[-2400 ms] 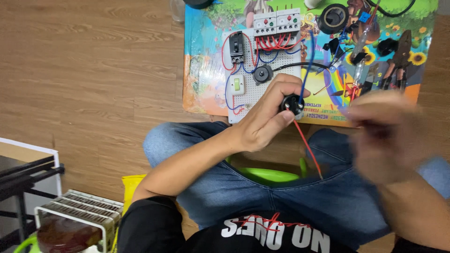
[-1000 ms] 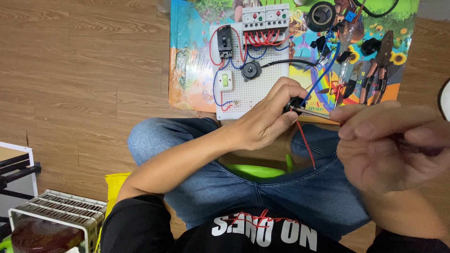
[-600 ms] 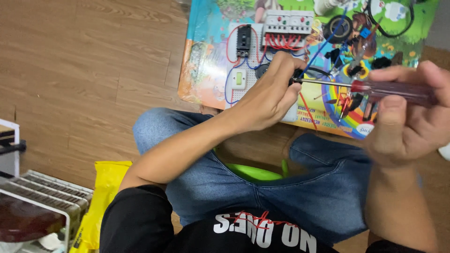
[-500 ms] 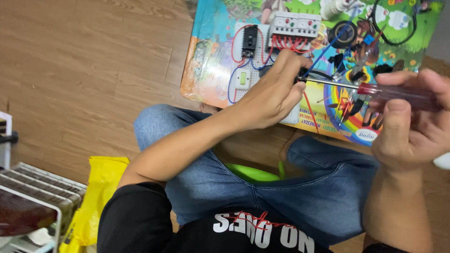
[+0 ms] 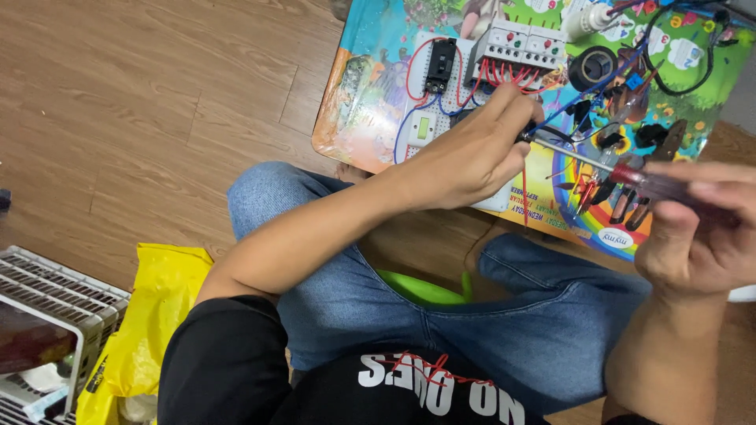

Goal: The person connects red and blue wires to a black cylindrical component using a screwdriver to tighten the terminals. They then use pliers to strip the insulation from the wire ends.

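My left hand (image 5: 472, 153) is closed around a small black part with a red wire (image 5: 524, 197) hanging from it, held just above a white perforated board (image 5: 417, 102). My right hand (image 5: 697, 232) grips a screwdriver with a red see-through handle (image 5: 657, 187); its metal shaft (image 5: 563, 151) runs left to the black part in my left hand. The board carries a black breaker (image 5: 439, 64), a row of white terminal blocks (image 5: 516, 46) and red and blue wires. It lies on a colourful picture mat (image 5: 358, 110) on the wooden floor.
A roll of black tape (image 5: 592, 67), pliers and small black parts lie on the mat's right side. A yellow plastic bag (image 5: 161, 307) and a white wire rack (image 5: 55, 307) sit at the lower left. My crossed legs in jeans fill the middle, over something green (image 5: 417, 287).
The view has shifted, so the mat now sits further right and higher. My right hand brought the screwdriver up and set its tip against the part in my left hand, where it stays.
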